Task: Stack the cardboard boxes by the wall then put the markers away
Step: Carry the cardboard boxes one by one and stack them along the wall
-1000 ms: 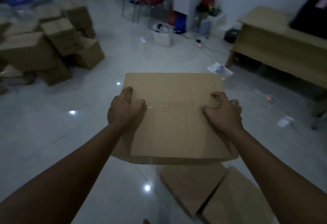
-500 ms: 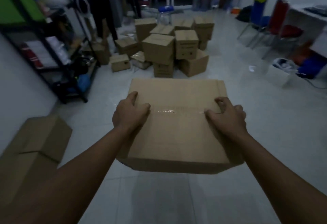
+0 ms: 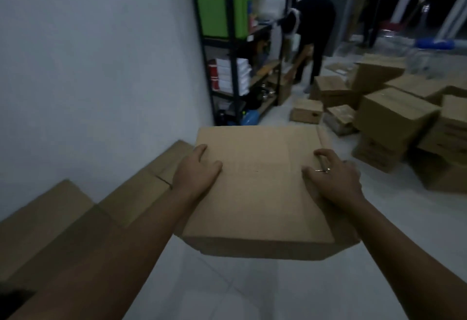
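Cardboard box (image 3: 260,188) (top up, level) gripped by both hands, left (image 3: 195,170), right (image 3: 333,178).

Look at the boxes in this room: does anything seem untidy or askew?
Yes. The cardboard box pile on the floor at right is jumbled, its boxes tilted at different angles, unlike the boxes along the wall.

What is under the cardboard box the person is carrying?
Under the carried box, held by the left hand and right hand, only bare floor shows. Its underside is hidden.
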